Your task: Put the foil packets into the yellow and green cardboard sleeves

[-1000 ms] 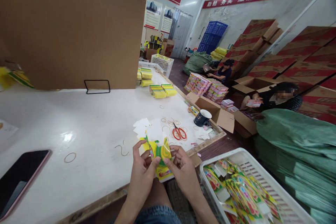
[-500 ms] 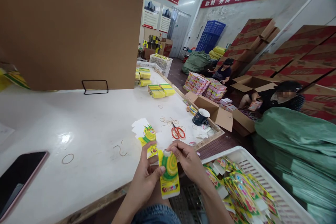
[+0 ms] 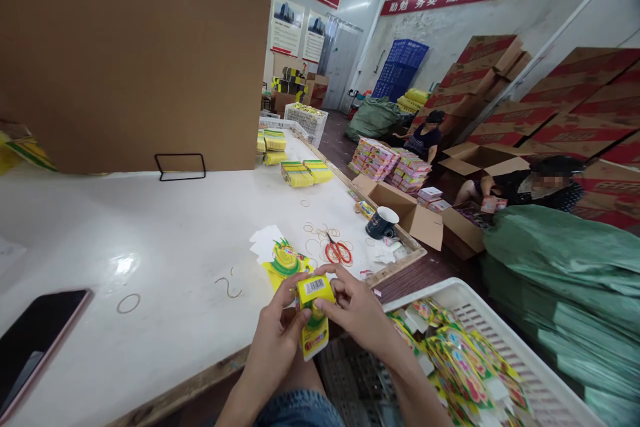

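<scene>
Between my hands is a small yellow carton [image 3: 316,288] with green print, its barcode end facing up, held over the table's front edge. My left hand [image 3: 281,320] grips its left side with thumb and fingers. My right hand [image 3: 356,310] pinches it from the right, the thumb on the front near the top. Just behind the carton, flat yellow and green cartons [image 3: 285,260] lie on the white table [image 3: 165,233], with white flaps to their left. Red-handled scissors [image 3: 339,251] rest beyond my right hand among rubber bands.
A white basket [image 3: 463,288] of printed cartons stands at the right. A dark mug [image 3: 382,223] is near the table's right edge, a phone [image 3: 40,347] at the left. Yellow bundles [image 3: 297,174] lie farther back. Two people sit among boxes at the right.
The carton's top end, with the barcode, now faces up where a white flap showed before. My right hand has shifted onto the top, its thumb now on the front.
</scene>
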### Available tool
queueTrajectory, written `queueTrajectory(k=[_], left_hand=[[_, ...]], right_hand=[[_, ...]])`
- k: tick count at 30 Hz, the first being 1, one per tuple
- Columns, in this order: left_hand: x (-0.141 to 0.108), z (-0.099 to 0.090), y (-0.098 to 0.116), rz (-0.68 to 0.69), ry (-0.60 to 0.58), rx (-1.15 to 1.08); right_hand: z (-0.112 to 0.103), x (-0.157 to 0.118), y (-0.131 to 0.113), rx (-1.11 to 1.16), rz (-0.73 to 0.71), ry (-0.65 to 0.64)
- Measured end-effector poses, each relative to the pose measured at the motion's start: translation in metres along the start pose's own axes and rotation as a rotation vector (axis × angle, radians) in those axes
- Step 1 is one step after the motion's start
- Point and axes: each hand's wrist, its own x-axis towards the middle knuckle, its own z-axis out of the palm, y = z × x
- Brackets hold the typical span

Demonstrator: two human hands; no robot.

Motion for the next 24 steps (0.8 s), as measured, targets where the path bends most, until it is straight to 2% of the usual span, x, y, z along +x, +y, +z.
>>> queueTrajectory(k=[5, 9, 11, 14, 16, 19, 24], left_hand=[[0.000, 0.002, 0.001, 0.006, -0.009, 0.033], [-0.001, 0.002, 0.002, -0.007, 0.016, 0.028], [-0.001, 0.000, 0.003, -0.023, 0.028, -0.020], [-0.003, -0.003, 0.005, -0.048, 0.033, -0.087], [-0.003, -0.004, 0.007, -0.057, 0.013, -0.112], [-0.001, -0.005, 0.008, -0.052, -0.014, -0.119], [0.001, -0.004, 0.004, 0.003, 0.015, -0.009]], right_hand=[[0.007, 0.003, -0.004, -0.359, -0.001, 0.138], [0.010, 0.006, -0.004, -0.473, -0.024, 0.168], [0.011, 0.007, -0.001, -0.441, -0.038, 0.148], [0.007, 0.006, 0.005, -0.271, -0.065, 0.064], [0.004, 0.005, 0.007, -0.189, -0.089, 0.052], [0.002, 0.002, 0.006, -0.184, -0.114, 0.106], [0.012, -0.001, 0.003, -0.265, -0.069, 0.202]])
